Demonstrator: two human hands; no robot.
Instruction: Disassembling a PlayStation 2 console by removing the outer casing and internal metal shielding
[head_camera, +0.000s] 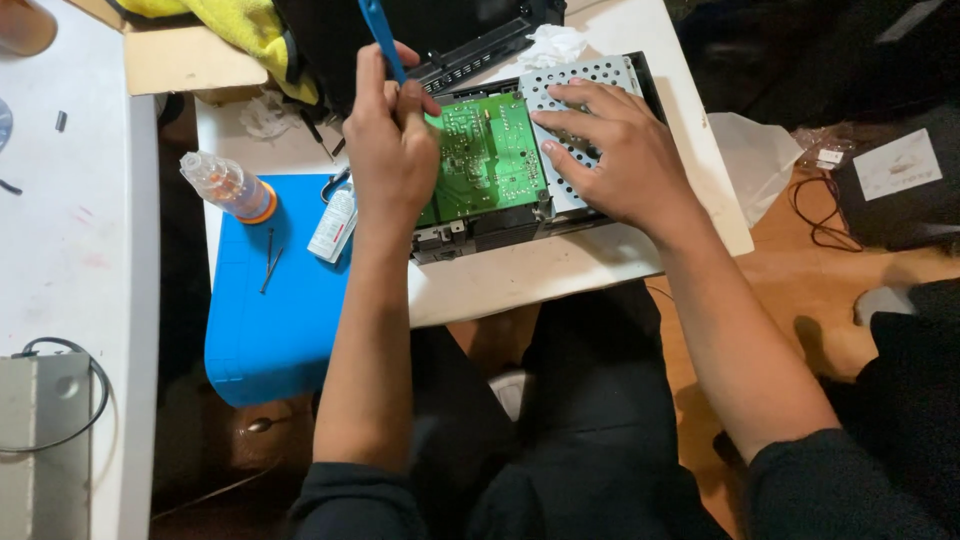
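The green circuit board (488, 158) sits inside an opened black device (480, 232) on a small white table (560, 270), and everything here is easiest to place from that board. The left hand (392, 150) is at the board's left edge, closed in a fist around a blue tool (381, 35). The tool's handle sticks up and away from the person, past the top of the picture. Its working end is hidden behind the fingers, so it is not possible to see just where it meets the board, but it seems to point down at the board's top left corner. The right hand (612, 150) is on the other side of the board. It is open and lies flat, fingers spread, pressing on the grey metal plate with holes (592, 75) that lies just to the right of the board. It holds nothing. The fingertips point left toward the board. The board's long side runs from near the person to far away, and the two hands sit on either side of it, with the left hand the closer one and touching its edge. Left of the board, farther out, a blue mat (270, 310) carries a small clear bottle with an orange base (228, 187) and a little white tube (333, 224).
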